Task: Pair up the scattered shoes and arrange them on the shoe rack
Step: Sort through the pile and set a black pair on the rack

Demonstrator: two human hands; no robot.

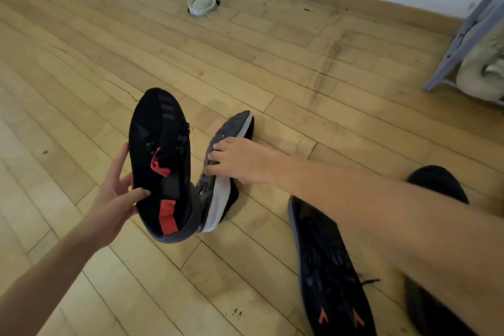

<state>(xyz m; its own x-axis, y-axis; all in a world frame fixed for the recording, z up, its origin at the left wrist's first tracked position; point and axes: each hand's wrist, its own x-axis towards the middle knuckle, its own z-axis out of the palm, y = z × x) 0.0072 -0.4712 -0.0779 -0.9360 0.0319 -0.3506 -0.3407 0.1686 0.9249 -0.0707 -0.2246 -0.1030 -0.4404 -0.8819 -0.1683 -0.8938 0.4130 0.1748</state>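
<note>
My left hand [116,194] holds a black sneaker with red tabs [161,161] off the floor, its opening toward me and toe pointing away. My right hand [240,161] rests on the dark sole of a second black sneaker with a white midsole [218,199], which lies on its side on the wooden floor, touching the held shoe. A third black shoe lies sole-up with orange arrow marks [330,270] under my right forearm. Another dark shoe [436,183] shows behind the forearm. The grey shoe rack [461,38] stands at the far right.
A white round floor fitting [202,4] sits in the boards near the skirting and wall at the back. A pale rolled cloth or shoe [480,76] lies on the rack's bottom shelf. A further dark shape [433,311] lies at the lower right.
</note>
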